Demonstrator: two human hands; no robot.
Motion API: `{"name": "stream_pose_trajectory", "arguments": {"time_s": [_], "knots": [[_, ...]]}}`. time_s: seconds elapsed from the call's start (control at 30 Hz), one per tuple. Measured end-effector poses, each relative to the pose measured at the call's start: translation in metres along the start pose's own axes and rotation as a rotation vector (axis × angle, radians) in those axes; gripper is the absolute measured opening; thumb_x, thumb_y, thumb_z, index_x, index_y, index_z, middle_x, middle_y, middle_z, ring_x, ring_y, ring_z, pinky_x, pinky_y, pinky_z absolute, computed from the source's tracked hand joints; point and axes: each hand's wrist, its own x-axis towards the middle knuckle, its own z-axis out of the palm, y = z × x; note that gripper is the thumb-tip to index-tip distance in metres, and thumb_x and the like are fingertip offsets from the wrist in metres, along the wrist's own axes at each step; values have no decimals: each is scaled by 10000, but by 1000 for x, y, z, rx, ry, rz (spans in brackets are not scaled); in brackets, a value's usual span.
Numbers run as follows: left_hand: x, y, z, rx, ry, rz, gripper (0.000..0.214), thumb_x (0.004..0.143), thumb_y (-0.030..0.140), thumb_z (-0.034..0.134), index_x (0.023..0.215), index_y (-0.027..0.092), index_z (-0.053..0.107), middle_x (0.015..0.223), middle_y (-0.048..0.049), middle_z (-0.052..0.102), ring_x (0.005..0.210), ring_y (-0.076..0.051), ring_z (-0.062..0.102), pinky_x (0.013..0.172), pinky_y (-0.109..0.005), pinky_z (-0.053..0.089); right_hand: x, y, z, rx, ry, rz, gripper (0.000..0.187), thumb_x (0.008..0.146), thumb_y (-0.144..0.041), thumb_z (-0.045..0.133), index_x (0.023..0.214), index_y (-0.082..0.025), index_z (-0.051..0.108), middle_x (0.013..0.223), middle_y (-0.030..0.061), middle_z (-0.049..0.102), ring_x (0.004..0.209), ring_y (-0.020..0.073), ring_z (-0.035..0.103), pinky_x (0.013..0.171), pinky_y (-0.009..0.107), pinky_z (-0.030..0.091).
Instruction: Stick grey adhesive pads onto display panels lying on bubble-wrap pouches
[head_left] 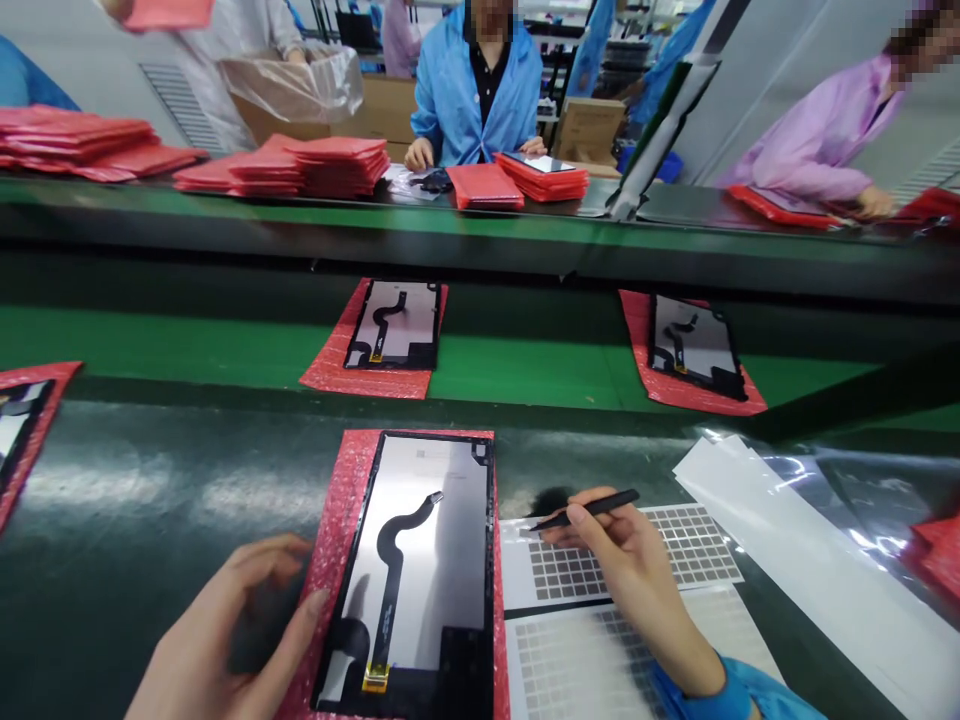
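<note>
In front of me a display panel (442, 560) lies back side up on a red bubble-wrap sleeve (341, 500). A black flex cable (390, 590) curves over its silvery back. At the sleeve's left edge is my left hand (232, 620), thumb and fingers apart, with nothing held; I cannot tell whether the thumb touches the sleeve. My right hand (607, 530) grips black tweezers (592, 508) to the right of the panel. Their tips are over the left end of a sheet of small grey square stickers (697, 540). A second sticker sheet (555, 660) lies nearer to me.
Two more panels on red sleeves (397, 325) (694, 345) rest on the green belt (525, 345). White paper strips (817, 570) and clear film lie at right. Stacks of red sleeves (337, 165) line the raised shelf, where a co-worker in blue (480, 90) stands opposite.
</note>
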Motion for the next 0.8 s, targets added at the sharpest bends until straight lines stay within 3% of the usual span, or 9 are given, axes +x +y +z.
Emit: {"name": "stream_pose_trajectory", "arguments": {"time_s": [0.1,0.17,0.23,0.33,0.43,0.8], "knots": [[6,29,24,266,-284,523,173,876,280,729,1035,350,732,962,-39,755,795,-242,714,713,-294,592,1,3,17,48,-5,13,407,783,-541,871,923,-205,689,744,51,818,686,239,822,684,315,653],[8,42,51,369,-448,728,270,926,239,658,1174,330,713,984,-63,770,824,-265,737,703,-315,602,2,5,27,60,-25,22,409,792,-540,865,942,-206,683,763,54,822,701,242,826,692,318,652],[9,49,79,508,-521,853,369,949,244,604,1311,263,670,1093,-133,760,927,-330,736,731,-376,612,5,7,34,62,-42,25,412,802,-545,854,950,-206,674,757,50,818,690,240,824,690,322,652],[10,49,109,738,-641,886,484,980,278,517,1440,138,567,1201,-225,706,981,-387,712,712,-435,626,8,10,36,63,-57,26,396,819,-532,846,959,-208,666,758,40,813,691,230,821,704,319,650],[9,47,118,868,-705,833,530,992,263,459,1485,70,476,1238,-240,669,1010,-380,690,688,-452,644,8,13,35,53,-74,13,347,854,-497,831,979,-219,667,779,21,809,718,206,819,723,294,643],[7,42,115,868,-542,937,551,922,227,487,1436,33,443,1142,-185,688,950,-314,710,590,-373,653,4,15,35,50,-100,20,243,901,-437,806,959,-240,675,824,-8,805,730,158,812,728,228,628]]}}
